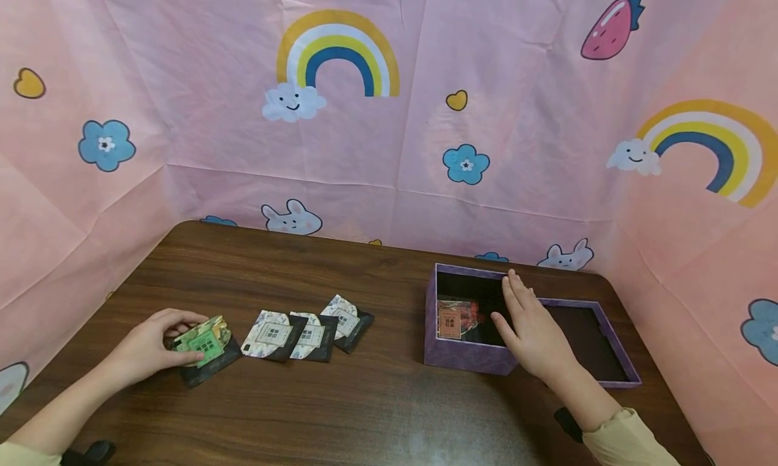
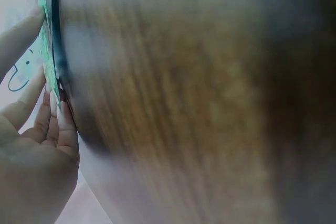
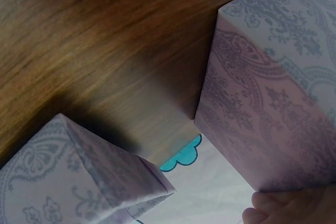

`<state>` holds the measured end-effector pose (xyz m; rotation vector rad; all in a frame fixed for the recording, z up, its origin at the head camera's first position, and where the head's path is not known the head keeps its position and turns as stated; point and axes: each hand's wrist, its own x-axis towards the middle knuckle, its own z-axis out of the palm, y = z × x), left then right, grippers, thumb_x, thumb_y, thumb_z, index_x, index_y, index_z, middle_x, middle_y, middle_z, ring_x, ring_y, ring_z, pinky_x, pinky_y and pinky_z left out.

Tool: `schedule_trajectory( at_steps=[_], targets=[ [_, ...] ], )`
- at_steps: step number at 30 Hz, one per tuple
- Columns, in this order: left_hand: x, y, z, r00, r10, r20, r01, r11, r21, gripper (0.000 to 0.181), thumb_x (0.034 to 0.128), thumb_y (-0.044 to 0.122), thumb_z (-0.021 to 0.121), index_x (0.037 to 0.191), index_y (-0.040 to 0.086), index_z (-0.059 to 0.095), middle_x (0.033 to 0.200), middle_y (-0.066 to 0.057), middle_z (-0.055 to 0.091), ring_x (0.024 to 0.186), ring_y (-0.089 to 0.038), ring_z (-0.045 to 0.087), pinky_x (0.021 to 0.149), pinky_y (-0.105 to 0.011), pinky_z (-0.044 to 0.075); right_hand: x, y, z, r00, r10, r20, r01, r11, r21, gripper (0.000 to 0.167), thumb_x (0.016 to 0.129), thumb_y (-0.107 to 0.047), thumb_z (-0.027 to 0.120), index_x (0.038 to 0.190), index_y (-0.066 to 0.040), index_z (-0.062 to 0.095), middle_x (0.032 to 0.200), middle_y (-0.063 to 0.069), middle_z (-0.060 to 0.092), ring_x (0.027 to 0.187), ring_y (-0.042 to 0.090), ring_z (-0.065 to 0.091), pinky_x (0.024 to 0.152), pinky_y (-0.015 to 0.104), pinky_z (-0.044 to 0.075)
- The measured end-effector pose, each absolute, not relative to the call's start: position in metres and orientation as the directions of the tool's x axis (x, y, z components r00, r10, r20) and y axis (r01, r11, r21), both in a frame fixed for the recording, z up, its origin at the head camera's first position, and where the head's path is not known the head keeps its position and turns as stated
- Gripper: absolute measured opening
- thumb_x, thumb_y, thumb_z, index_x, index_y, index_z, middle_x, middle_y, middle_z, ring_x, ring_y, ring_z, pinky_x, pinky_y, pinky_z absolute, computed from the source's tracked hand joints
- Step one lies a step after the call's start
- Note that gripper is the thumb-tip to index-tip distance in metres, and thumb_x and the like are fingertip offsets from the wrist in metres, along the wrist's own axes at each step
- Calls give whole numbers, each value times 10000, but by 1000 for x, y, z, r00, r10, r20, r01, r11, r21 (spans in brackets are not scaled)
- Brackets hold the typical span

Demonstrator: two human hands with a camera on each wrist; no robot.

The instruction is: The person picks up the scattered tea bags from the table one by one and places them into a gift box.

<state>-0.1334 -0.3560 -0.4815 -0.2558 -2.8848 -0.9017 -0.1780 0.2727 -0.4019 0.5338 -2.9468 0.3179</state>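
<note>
— Green-labelled packet (image 1: 213, 344): location, grip?
— Head view, eight o'clock; left hand (image 1: 150, 342) pinching it. Dark end faces five o'clock; long axis indeterminable.
— Wrist views?
— Left: packet edge-on, twelve to six. Right: purple box (image 1: 468, 359), patterned outer walls. Right hand (image 1: 537, 334) touches its rim, fingers straight, unclenched.

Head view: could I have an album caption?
Left grip holds a green-labelled packet, right grip touches an open purple box; three more packets lie between.

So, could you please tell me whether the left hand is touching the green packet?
Touching: the head view shows the left hand pinching the green packet, with the thumb lying against its printed front.
</note>
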Motion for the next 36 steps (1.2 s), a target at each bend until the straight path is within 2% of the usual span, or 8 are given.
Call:
schedule_trajectory(
  at_steps=[6,10,13,18,21,24,28,36],
  targets=[
    [-138,-356,-475,-992,92,81,122,819,560,626,799,253,956,1302,1,683,1129,-166,739,893,97,557,719,-208,515,-178,272,-402,-928,-333,167,-362,914,-186,745,1115,-377,506,1654,65,244,1753,263,190,1621,446,233,1280,641,268],
    [-141,-356,-471,-996,63,67,90,826,557,599,835,251,930,1316,1,678,1157,-244,757,944,-187,716,719,-285,518,-177,271,-402,-927,-336,166,-364,912,-190,747,1109,-371,521,1653,65,250,1748,267,205,1616,451,243,1271,645,279],
    [-143,-355,-468,-996,52,74,86,815,572,530,868,212,901,1298,-15,693,1161,-291,751,1016,-439,742,737,-392,588,-177,271,-402,-928,-333,165,-362,913,-188,748,1110,-376,517,1654,62,250,1748,265,206,1615,452,247,1273,642,277],
    [-148,-354,-466,-995,39,96,88,798,596,429,904,162,863,1258,-34,721,1182,-341,738,1094,-551,719,728,-262,609,-177,271,-401,-930,-329,163,-356,917,-183,749,1113,-390,505,1656,57,247,1750,261,204,1618,447,243,1280,637,268],
    [-151,-353,-462,-995,20,95,74,789,610,380,921,152,845,1238,-31,740,1199,-349,732,1070,-511,745,679,-147,535,-177,271,-401,-930,-331,163,-358,916,-182,750,1112,-389,508,1656,57,249,1749,262,207,1618,446,242,1279,635,271],
    [-153,-351,-457,-997,-5,80,48,769,638,343,956,169,811,1230,-30,752,1218,-343,730,940,-185,813,677,-133,530,-177,270,-402,-930,-330,161,-357,916,-184,751,1109,-386,513,1656,56,250,1748,264,210,1617,448,244,1277,636,273],
    [-156,-349,-448,-996,-40,80,26,726,687,326,994,212,774,1214,-29,768,1208,-289,757,843,216,591,687,-111,525,-177,270,-402,-929,-332,164,-359,917,-177,749,1108,-382,514,1654,59,253,1745,269,215,1616,447,247,1276,637,277],
    [-165,-342,-428,-992,-80,98,15,694,720,366,1004,280,766,1222,-15,776,1127,-132,814,845,252,566,697,-79,493,-178,270,-401,-923,-342,175,-369,916,-156,738,1105,-363,528,1644,71,271,1744,267,217,1616,443,251,1284,627,273]
  ],
)
